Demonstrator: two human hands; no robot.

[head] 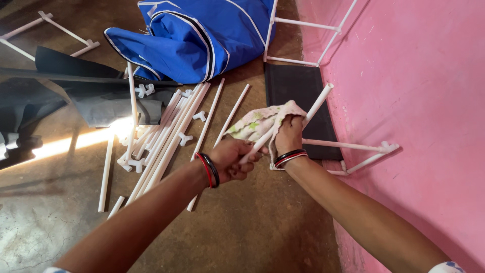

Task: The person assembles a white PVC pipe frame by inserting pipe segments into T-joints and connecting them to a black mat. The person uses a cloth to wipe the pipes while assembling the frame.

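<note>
My left hand (pixel 233 160) grips the near end of a white plastic tube (pixel 318 103) that slants up to the right. My right hand (pixel 289 134) is closed around the middle of the same tube through a pale flowered cloth (pixel 253 126), which drapes over the hand and to its left. Both wrists wear red and black bangles. The tube's far end pokes out above the cloth, over a black panel (pixel 298 91).
Several loose white tubes and small connectors (pixel 166 134) lie on the brown floor to the left. Blue fabric (pixel 202 35) is heaped at the top, dark grey fabric (pixel 96 96) at left. A partly built white tube frame (pixel 353 149) stands against the pink wall (pixel 414 101) on the right.
</note>
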